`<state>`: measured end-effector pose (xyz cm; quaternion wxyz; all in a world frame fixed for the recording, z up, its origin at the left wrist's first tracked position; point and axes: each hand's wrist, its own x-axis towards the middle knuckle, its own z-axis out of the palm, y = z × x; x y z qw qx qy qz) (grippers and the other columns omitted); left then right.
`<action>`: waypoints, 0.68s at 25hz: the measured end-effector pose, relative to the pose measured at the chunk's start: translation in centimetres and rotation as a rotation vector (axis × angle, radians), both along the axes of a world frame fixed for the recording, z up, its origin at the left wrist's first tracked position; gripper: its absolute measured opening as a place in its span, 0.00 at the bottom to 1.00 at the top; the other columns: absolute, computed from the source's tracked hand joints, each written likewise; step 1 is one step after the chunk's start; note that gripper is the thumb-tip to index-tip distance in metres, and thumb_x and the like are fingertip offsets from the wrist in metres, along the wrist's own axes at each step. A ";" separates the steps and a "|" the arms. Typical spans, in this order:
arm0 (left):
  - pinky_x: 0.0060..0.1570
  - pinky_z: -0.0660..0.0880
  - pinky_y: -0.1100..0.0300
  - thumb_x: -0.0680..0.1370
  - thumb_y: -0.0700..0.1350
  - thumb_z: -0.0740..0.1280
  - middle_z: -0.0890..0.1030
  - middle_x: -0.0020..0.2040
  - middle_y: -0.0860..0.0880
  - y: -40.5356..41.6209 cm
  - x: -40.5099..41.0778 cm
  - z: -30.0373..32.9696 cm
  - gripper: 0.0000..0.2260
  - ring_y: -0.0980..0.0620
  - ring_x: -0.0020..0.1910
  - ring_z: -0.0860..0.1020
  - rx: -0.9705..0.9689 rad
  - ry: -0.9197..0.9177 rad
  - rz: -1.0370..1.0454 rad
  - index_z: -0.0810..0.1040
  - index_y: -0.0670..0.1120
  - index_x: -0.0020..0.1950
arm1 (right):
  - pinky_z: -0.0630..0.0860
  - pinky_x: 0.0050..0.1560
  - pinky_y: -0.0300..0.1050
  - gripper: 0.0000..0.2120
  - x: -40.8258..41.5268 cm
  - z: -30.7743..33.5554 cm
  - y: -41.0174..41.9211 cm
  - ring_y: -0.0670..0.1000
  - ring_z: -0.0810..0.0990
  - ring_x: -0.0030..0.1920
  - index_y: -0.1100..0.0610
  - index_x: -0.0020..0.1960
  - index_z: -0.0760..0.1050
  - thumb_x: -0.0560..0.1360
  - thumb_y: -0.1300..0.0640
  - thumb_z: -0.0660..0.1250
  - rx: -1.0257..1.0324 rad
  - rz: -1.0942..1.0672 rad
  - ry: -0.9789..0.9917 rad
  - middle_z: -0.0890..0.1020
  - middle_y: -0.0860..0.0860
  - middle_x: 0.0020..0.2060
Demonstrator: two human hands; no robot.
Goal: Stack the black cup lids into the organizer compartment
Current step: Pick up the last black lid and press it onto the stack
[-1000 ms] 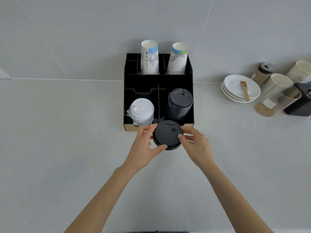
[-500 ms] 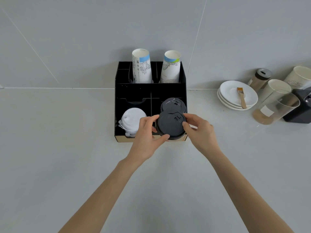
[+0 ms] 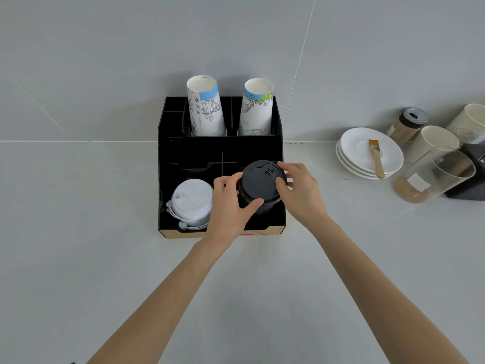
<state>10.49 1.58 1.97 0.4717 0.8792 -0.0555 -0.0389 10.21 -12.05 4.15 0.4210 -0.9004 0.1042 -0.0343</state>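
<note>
A black cup lid (image 3: 259, 181) sits on top of the stack of black lids in the front right compartment of the black organizer (image 3: 170, 158). My left hand (image 3: 231, 203) grips the lid's left and near edge with thumb and fingers. My right hand (image 3: 299, 190) holds its right edge. The stack below the lid is mostly hidden by my hands and the top lid.
White lids (image 3: 190, 203) fill the front left compartment. Two printed paper cups (image 3: 206, 109) stand in the organizer's back row. To the right are stacked white saucers (image 3: 351, 153) with a brush (image 3: 375, 157), a shaker jar (image 3: 406, 126), cups and a clear container (image 3: 433, 177).
Both hands carried the black lid from in front of the organizer forward and up onto the stack of black lids in the front right compartment.
</note>
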 end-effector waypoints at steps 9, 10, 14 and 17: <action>0.63 0.71 0.48 0.70 0.43 0.71 0.66 0.65 0.43 -0.3 1.3 -1.2 0.27 0.45 0.62 0.69 0.014 -0.005 -0.009 0.64 0.43 0.66 | 0.68 0.63 0.50 0.19 1.5 -1.8 -0.1 0.60 0.69 0.63 0.59 0.67 0.64 0.77 0.61 0.57 -0.068 0.031 0.047 0.71 0.58 0.65; 0.63 0.71 0.48 0.70 0.43 0.70 0.66 0.65 0.43 -0.3 1.3 -1.2 0.27 0.45 0.62 0.69 0.021 -0.007 -0.008 0.64 0.43 0.66 | 0.68 0.63 0.50 0.19 1.5 -1.7 -0.1 0.60 0.69 0.63 0.59 0.68 0.64 0.77 0.61 0.56 -0.073 0.036 0.051 0.71 0.58 0.65; 0.63 0.70 0.48 0.71 0.45 0.69 0.66 0.66 0.42 -0.2 1.6 -1.4 0.26 0.44 0.62 0.69 0.048 0.006 -0.025 0.64 0.42 0.66 | 0.66 0.62 0.49 0.20 1.8 -1.7 -0.2 0.60 0.66 0.64 0.58 0.69 0.61 0.78 0.59 0.55 -0.118 0.069 0.084 0.71 0.58 0.66; 0.63 0.70 0.49 0.71 0.46 0.69 0.67 0.66 0.43 -0.1 1.6 -1.5 0.26 0.44 0.62 0.70 0.060 -0.003 -0.038 0.63 0.43 0.66 | 0.66 0.61 0.47 0.19 1.3 -2.2 -0.1 0.59 0.66 0.63 0.58 0.69 0.61 0.78 0.59 0.55 -0.127 0.058 0.041 0.72 0.57 0.65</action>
